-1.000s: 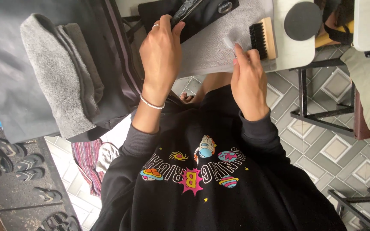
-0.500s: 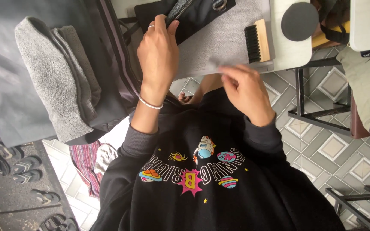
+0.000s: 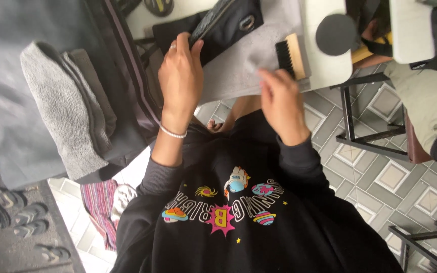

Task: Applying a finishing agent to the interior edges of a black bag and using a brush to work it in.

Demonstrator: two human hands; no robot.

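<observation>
My left hand, with a bead bracelet at the wrist and a ring, grips the edge of a black fabric item with a metal ring lying on the white table. Under it lies a grey cloth. My right hand sits at the near edge of that cloth, fingers bent and blurred, just below a wooden brush with black bristles. Whether it pinches the cloth is unclear. A black round disc lies beyond the brush.
Folded grey knit fabric and dark garments lie at the left. Sandals and a striped cloth are on the floor at lower left. A black metal frame stands at the right, beside another person's clothed leg.
My right hand left the spot beside the brush, swung left and toward me, and is now back at the cloth's near edge. My left hand has kept its grip.
</observation>
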